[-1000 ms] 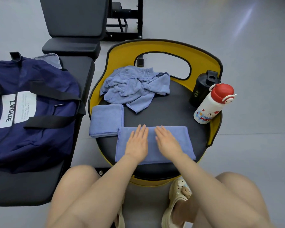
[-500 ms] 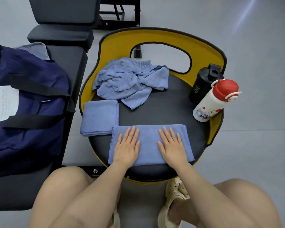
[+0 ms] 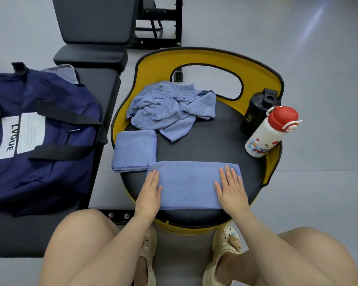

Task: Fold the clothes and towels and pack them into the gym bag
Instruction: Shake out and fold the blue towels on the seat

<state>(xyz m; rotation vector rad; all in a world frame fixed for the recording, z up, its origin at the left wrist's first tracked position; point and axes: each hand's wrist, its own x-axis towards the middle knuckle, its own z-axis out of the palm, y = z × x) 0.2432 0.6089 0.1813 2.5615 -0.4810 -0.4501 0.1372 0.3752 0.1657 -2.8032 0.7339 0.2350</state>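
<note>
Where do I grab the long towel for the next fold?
Likely by its short right end, coming in from the right: the towel lies flat as a long strip, and the right hand already rests there, with the left hand pinning the other end.

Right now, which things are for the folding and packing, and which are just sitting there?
For the job: half-folded towel under left hand and right hand; folded towel; crumpled cloth; gym bag.

Just sitting there: black bottle; white bottle; black bench.
</note>
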